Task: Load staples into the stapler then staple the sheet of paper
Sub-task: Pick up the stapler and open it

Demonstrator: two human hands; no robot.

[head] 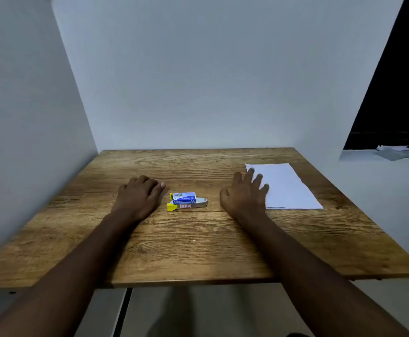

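A small silver stapler (pixel 193 205) with a yellow end lies on its side in the middle of the wooden table (pixel 198 244). A blue and white staple box (pixel 184 196) rests against its far side. A white sheet of paper (pixel 288 188) lies flat at the right. My left hand (pixel 139 197) rests palm down just left of the stapler, fingers loosely curled, holding nothing. My right hand (pixel 245 194) lies palm down between the stapler and the paper, fingers spread, fingertips over the paper's left edge.
Grey walls close in the table at the left and the back. Beyond the table's right edge is a white ledge (pixel 393 154) with scraps under a dark opening. The floor shows below the near edge.
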